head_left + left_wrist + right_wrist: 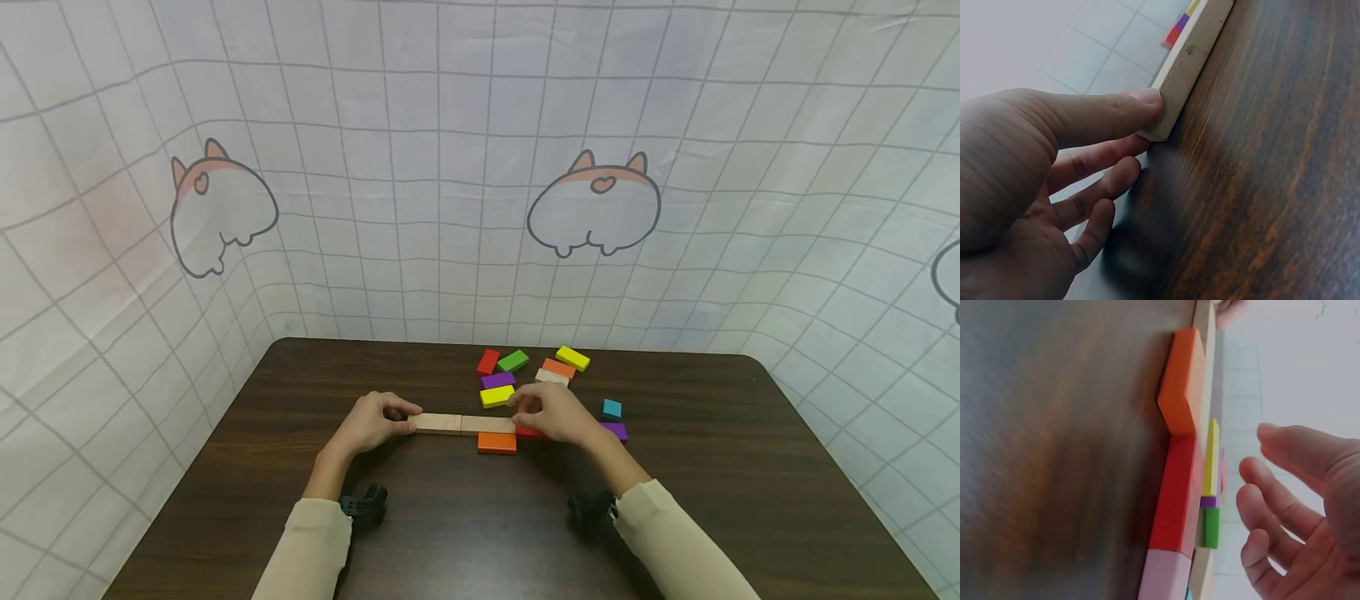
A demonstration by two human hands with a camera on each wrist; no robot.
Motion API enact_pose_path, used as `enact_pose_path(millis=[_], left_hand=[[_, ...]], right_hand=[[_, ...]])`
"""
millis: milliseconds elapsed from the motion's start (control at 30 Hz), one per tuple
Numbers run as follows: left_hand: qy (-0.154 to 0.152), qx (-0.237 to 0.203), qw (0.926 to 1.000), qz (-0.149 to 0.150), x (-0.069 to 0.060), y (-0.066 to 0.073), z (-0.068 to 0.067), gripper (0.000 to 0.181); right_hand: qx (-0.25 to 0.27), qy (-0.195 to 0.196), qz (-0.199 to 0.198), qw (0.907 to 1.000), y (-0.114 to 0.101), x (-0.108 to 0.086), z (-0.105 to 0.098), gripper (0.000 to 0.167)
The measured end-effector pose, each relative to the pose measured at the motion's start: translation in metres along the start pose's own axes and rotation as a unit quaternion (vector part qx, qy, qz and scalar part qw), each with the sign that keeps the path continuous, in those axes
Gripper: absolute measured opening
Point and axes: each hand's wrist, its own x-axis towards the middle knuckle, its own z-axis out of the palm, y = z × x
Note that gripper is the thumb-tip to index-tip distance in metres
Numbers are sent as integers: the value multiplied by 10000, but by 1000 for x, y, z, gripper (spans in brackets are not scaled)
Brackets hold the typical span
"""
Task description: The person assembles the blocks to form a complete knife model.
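Two plain wooden blocks lie end to end in a row, a left one (437, 423) and a right one (483, 425). My left hand (375, 422) pinches the outer end of the left block between thumb and finger; the other fingers curl loosely below in the left wrist view. Above the row's right end hovers my right hand (553, 411), with nothing between its parted, bent fingers. Beneath it a red block (1175, 494) continues the row, partly hidden in the head view. A pink block (1165, 575) adjoins the red one. An orange block (497, 443) lies against the row's near side.
Behind the row lie a yellow block (497, 397), a purple block (498, 380), a red block (487, 362) and a green block (513, 360). Farther right are another yellow block (573, 358), a teal block (612, 409) and a purple block (616, 431). A gridded curtain (450, 250) borders the dark table (705, 467).
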Motion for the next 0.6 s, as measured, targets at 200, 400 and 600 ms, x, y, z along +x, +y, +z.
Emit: enact_pose_path(millis=[200, 400, 600], left_hand=[[-6, -18, 10000, -38, -1, 1, -1, 23], [-22, -16, 10000, -76, -1, 0, 1, 23], [37, -15, 9999, -124, 1, 0, 1, 23]], right_hand=[[33, 5, 364, 9993, 9, 21, -5, 31], [-160, -155, 471, 9986, 22, 38, -1, 35], [-174, -283, 577, 9978, 25, 46, 3, 35]])
